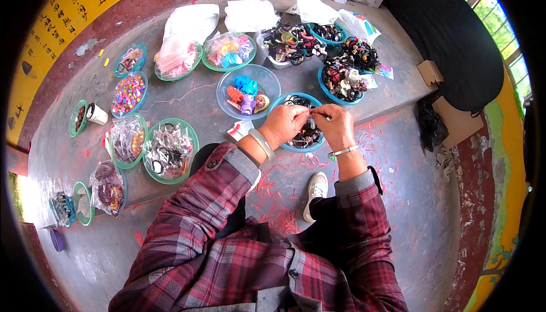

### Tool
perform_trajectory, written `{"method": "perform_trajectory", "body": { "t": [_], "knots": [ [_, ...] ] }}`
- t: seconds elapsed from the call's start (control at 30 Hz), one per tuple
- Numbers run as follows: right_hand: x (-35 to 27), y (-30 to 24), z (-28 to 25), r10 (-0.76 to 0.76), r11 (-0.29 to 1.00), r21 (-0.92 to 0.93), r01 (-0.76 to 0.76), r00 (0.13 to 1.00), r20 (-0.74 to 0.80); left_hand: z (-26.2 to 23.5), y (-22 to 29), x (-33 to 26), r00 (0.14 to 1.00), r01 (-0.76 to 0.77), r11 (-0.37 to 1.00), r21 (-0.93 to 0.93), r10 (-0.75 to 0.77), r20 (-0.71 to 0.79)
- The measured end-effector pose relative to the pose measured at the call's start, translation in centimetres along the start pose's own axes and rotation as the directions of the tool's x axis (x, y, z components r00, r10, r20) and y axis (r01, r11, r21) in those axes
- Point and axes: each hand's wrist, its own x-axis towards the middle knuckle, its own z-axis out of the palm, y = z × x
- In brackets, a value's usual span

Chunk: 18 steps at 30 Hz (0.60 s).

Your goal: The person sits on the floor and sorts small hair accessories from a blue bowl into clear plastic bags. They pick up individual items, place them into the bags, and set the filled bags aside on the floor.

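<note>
My left hand (284, 124) and my right hand (335, 125) meet fingertip to fingertip, both pinched closed. A small reddish bit shows between them, too small to name. Right below is a blue basin (314, 147) of dark hair ties (305, 135), partly hidden by the hands. Just beyond stands a clear bluish bowl (226, 84) with blue, orange and purple pieces (246, 93). Beside my left wrist lies a small white and red packet (241, 130).
Green basins (196, 141) of bagged hair accessories stand at left, with a basin of colourful beads (128, 93) and a white cup (97, 114) farther out. Dark hair ties fill basins (344, 83) at back right. Red scraps (278, 215) litter the floor; a black-covered object (449, 33) stands right.
</note>
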Motion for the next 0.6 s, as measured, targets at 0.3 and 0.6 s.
{"method": "perform_trajectory", "body": {
  "t": [0.3, 0.6],
  "knots": [
    [-0.2, -0.8, 0.0, -0.1, 0.983, -0.154, 0.098, 0.995, -0.009, 0.8, -1.4, -0.1, 0.982, -0.189, 0.967, 0.171, 0.189, 0.017],
    [-0.6, -1.8, 0.5, -0.299, 0.879, -0.41, 0.244, 0.951, -0.075, 1.4, -1.8, -0.3, 0.973, -0.231, 0.957, 0.174, 0.231, 0.021]
  ]
}}
